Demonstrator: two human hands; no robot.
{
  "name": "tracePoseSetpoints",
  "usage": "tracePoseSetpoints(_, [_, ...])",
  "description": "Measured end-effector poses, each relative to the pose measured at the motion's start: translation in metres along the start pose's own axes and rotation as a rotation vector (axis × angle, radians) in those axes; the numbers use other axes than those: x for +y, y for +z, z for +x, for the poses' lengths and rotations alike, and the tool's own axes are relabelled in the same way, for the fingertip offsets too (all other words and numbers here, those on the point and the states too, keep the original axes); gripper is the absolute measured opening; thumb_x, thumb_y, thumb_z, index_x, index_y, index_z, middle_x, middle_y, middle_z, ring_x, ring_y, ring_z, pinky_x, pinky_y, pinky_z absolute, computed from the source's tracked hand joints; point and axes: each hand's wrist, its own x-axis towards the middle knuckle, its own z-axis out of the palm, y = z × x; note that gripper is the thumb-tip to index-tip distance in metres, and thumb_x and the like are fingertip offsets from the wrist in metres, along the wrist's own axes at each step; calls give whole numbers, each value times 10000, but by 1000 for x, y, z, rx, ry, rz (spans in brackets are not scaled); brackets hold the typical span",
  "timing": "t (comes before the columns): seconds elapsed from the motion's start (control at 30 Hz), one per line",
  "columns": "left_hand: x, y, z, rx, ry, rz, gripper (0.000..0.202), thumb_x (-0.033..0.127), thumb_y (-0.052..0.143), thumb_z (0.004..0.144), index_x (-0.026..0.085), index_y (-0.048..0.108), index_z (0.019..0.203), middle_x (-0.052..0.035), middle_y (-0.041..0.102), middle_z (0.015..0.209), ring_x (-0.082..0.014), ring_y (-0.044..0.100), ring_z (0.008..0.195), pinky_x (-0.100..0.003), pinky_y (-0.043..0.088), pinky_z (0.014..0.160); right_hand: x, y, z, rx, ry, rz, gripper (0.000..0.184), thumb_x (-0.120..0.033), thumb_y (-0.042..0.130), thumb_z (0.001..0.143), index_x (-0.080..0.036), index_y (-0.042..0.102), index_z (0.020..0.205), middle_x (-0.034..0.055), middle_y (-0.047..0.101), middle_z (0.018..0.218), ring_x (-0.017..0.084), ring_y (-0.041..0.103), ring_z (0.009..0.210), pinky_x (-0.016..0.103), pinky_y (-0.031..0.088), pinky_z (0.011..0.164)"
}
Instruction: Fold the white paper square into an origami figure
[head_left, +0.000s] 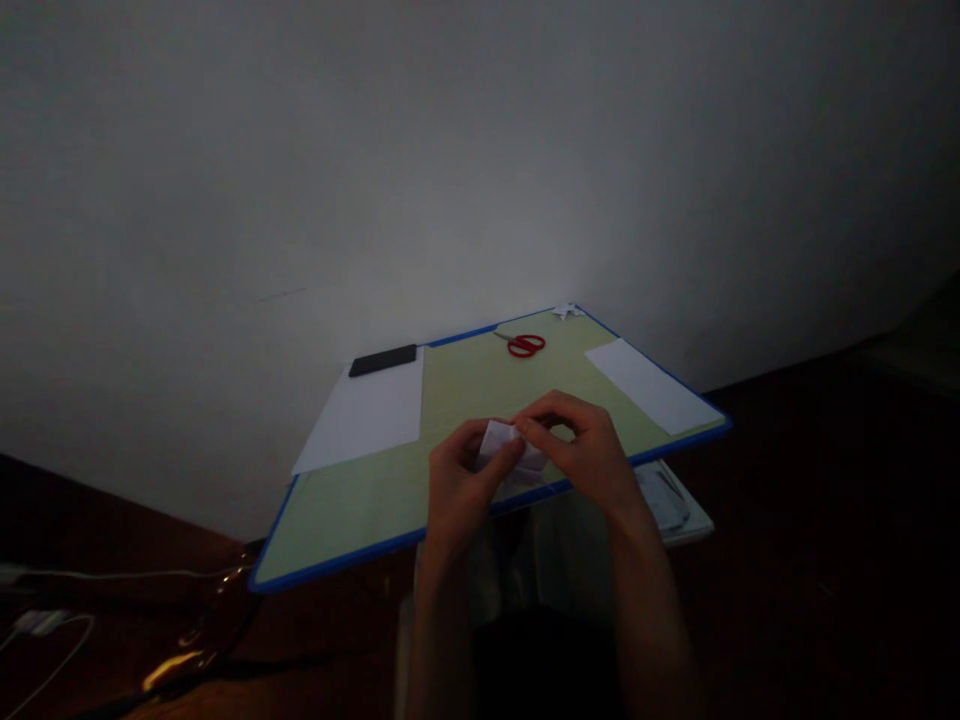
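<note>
A small folded piece of white paper [504,446] is held between both hands above the near edge of a green board with a blue rim [337,565]. My left hand [459,487] pinches the paper from the left with thumb and fingers. My right hand [581,443] pinches its upper right part, fingers curled over it. Part of the paper is hidden behind the fingers.
On the board lie a white sheet [369,420] at the left, a narrower white sheet [652,386] at the right, red scissors [523,345] at the back, a black phone [382,360] and a small folded paper shape [568,311] by the wall. Cables [52,630] lie on the dark floor at the left.
</note>
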Motion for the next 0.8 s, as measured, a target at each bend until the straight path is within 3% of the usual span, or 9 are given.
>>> tracePoseSetpoints(0.47, [-5, -2, 1, -15, -19, -31, 248, 280, 912, 742, 159, 782, 915, -41, 799, 799, -163, 729, 680, -249, 581, 646, 6, 1, 1, -22, 91, 66, 89, -240, 741, 863, -214, 728, 780, -9, 719, 757, 173, 666, 744, 295, 519, 717])
tracePoseSetpoints(0.8, [-1, -3, 2, -25, -47, -107, 353, 249, 926, 721, 174, 729, 1005, -11, 795, 738, -146, 718, 607, -229, 564, 599, 0, -1, 0, -83, -3, 15, 35, -206, 725, 874, -221, 736, 844, -5, 721, 803, 165, 669, 761, 302, 524, 736])
